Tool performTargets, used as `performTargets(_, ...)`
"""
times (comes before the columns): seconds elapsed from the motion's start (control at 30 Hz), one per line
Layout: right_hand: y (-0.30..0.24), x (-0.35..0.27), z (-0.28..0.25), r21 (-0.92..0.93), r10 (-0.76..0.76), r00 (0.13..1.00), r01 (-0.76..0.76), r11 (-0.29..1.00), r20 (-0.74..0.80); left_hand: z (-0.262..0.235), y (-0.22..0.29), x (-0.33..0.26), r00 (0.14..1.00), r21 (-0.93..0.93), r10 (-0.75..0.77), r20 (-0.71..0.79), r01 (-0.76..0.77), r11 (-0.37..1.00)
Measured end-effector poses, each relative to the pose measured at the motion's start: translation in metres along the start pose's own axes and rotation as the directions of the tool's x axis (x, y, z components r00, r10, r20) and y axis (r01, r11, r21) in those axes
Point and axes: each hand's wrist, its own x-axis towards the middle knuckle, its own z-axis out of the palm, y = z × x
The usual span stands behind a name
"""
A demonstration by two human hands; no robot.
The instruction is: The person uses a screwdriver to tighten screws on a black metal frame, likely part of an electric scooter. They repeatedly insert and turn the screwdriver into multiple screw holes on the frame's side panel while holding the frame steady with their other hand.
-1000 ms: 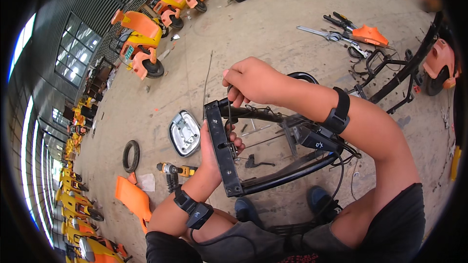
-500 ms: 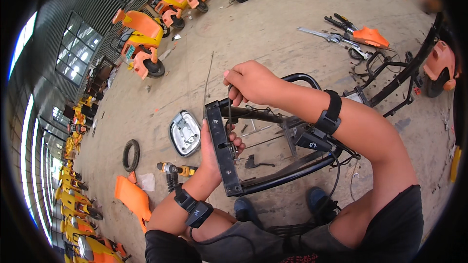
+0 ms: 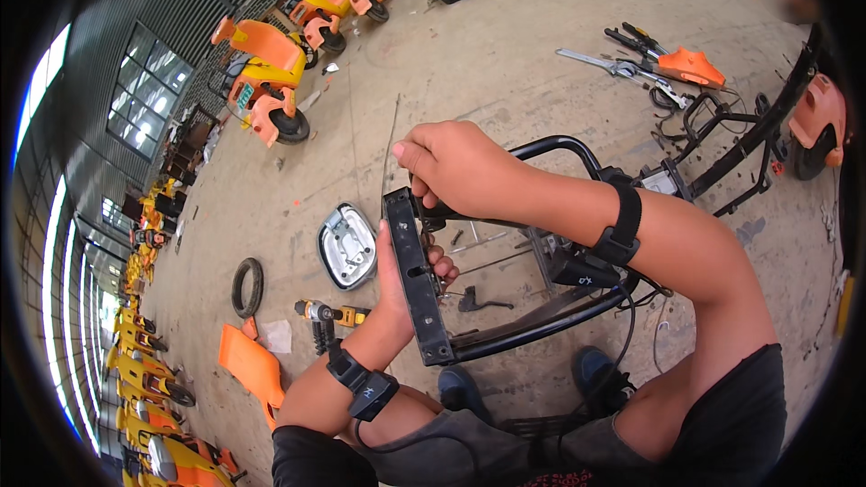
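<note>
A black metal frame (image 3: 536, 339) of bent tubes stands in front of me, its flat end plate (image 3: 417, 293) tilted toward me. My left hand (image 3: 394, 272) is closed around this plate, thumb outside and fingertips curled past its inner side, near a small metal fitting. Above the plate's far end, my right hand (image 3: 456, 162) is closed in a pinch on a thin black cable (image 3: 424, 214) that drops behind the plate. My fingers hide most of the cable. A thin straight wire (image 3: 391, 140) sticks up beside the right hand.
A silver-grey shell (image 3: 347, 246), a tyre (image 3: 247, 287), a yellow power tool (image 3: 352, 316) and an orange panel (image 3: 248, 370) lie to the left. Orange-yellow scooters (image 3: 266, 72) stand beyond. Loose metal parts (image 3: 622, 66) lie at the far right. A brake lever (image 3: 483, 300) lies beneath the frame.
My right hand has come down and slightly left, close to the plate's far end, and less cable shows under it. My left hand keeps its grip on the plate.
</note>
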Motion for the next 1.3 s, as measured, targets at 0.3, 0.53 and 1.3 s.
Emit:
performTargets(0.3,-0.019,-0.05,-0.005,-0.169,-0.319,0.936,0.342,0.924,0.149,0.0,0.0,-0.005,0.997,0.08,0.064,0.042,-0.067,0.995)
performTargets(0.53,-0.011,-0.098,0.001,-0.224,-0.506,0.761,0.619,0.753,0.406,0.001,0.004,-0.002,1.0,0.005,-0.008,-0.013,0.008,1.0)
performTargets(1.3,0.004,-0.127,0.009,-0.333,-0.191,0.735,0.502,0.799,0.651,-0.005,0.0,0.005,1.0,0.001,0.019,0.024,-0.019,1.0)
